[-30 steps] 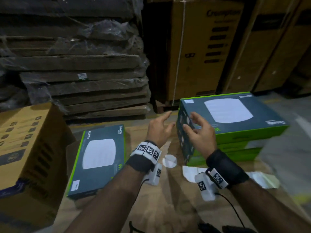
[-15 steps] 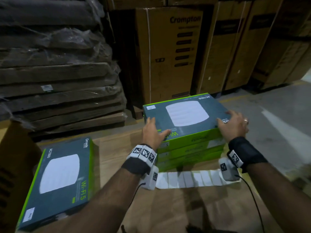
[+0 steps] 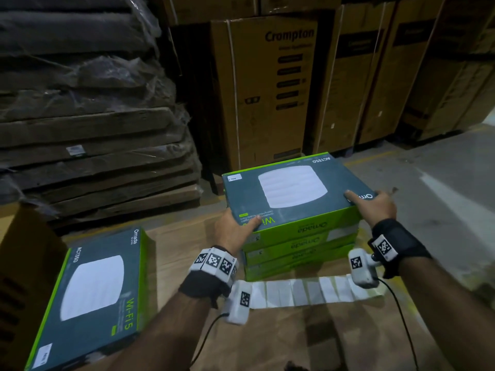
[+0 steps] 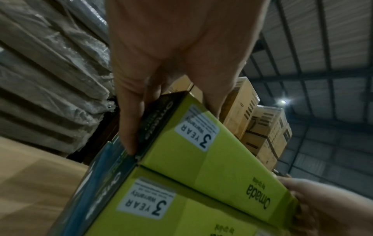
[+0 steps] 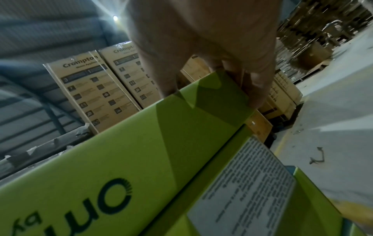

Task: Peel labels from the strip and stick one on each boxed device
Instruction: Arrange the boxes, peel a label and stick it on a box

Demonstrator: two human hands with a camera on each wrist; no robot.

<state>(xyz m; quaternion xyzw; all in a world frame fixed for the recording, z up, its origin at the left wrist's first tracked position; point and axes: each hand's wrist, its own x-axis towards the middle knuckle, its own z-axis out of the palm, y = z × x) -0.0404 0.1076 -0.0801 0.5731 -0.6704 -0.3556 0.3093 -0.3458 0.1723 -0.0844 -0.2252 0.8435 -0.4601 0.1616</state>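
Top boxed device [image 3: 292,194], uppermost of a three-box stack: left hand [image 3: 234,231] grips its near-left corner, right hand [image 3: 375,204] its near-right corner. Label strip [image 3: 308,291] lies flat just near the stack. Second box [image 3: 91,293] left, apart.

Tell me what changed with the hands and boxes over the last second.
Both hands moved apart from the stack's front: the left hand now grips the top box at its near left corner, the right hand at its right end. The label strip and the separate box lie where they were.

Cardboard surface [image 3: 308,341]: boxes [image 3: 300,253], label strip [image 3: 308,291]
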